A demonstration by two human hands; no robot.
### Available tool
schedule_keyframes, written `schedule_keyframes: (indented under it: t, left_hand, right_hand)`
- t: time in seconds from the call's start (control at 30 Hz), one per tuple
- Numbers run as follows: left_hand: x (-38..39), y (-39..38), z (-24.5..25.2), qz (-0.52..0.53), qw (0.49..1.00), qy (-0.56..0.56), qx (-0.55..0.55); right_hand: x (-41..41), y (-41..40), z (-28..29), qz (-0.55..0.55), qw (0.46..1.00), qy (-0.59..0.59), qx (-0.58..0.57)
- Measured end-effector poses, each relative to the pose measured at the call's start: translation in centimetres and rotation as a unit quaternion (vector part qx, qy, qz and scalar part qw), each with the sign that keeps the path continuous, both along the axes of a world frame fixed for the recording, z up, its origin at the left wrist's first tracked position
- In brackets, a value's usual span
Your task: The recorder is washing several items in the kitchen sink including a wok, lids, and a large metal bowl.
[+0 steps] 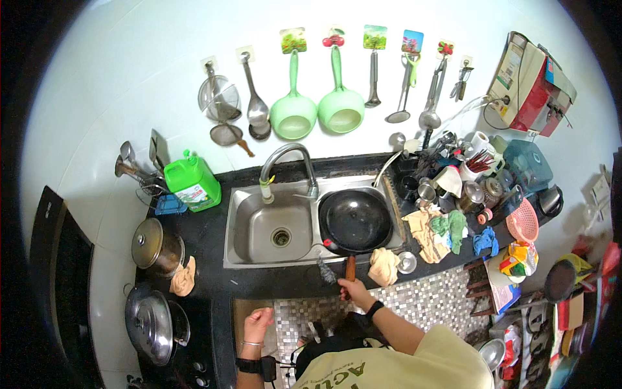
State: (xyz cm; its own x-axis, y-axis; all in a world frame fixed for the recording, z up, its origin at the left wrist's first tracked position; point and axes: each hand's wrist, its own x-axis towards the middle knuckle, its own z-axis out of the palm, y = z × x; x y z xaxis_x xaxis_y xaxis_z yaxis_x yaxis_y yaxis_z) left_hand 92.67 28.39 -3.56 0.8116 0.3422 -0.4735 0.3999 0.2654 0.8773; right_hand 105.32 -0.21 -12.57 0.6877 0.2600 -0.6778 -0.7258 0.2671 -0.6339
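Observation:
My right hand [356, 293] grips the brown wooden handle [351, 268] of a black wok [358, 219]. The wok rests over the right basin of the stainless steel double sink [268, 263], and its inside looks wet and bare. My left hand [258, 322] hangs in front of the counter's edge, fingers curled, with nothing visible in it. Over the empty left basin arches a metal faucet [294, 148]. A grey mesh-like scrubber [326, 271] lies left of the wok handle. To the handle's right are a crumpled beige cloth [384, 267] and a small metal bowl [407, 262].
A green jug [193, 185] stands left of the sink, near a lidded pot [151, 245]. Another lidded pan [151, 328] sits on the stove. Cloths [430, 233], jars [472, 195] and a pink colander [522, 221] crowd the right counter. Green ladles [293, 114] hang on the wall.

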Motion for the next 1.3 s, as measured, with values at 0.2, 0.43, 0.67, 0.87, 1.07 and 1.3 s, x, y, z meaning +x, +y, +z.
schedule_keyframes:
  t: [0.2, 0.43, 0.67, 0.87, 1.07, 1.3]
  left_hand:
    - [5.7, -4.7, 1.8, -0.117, 0.976, -0.092, 0.156]
    - [11.4, -5.5, 0.9, -0.379, 0.908, 0.016, 0.177]
    - [12.2, -6.1, -0.7, -0.502, 0.853, 0.090, -0.114]
    - [10.5, -3.8, 0.5, -0.513, 0.821, 0.145, -0.205]
    - [10.0, 1.7, 0.1, -0.346, 0.868, 0.185, -0.302]
    - [10.4, 8.1, 0.5, -0.123, 0.949, 0.156, -0.245]
  right_hand:
    - [-0.4, -0.5, 1.6, -0.046, 0.997, -0.047, -0.034]
    - [-3.4, -1.1, 7.4, -0.009, 0.990, -0.079, -0.114]
    - [-7.1, 4.3, 13.6, 0.042, 0.987, -0.047, -0.147]
    - [-8.0, 11.3, 14.4, 0.058, 0.993, -0.044, -0.090]
    - [-6.2, 17.1, 13.6, 0.206, 0.969, -0.097, -0.097]
    - [3.2, 14.9, 11.0, 0.405, 0.895, -0.142, -0.124]
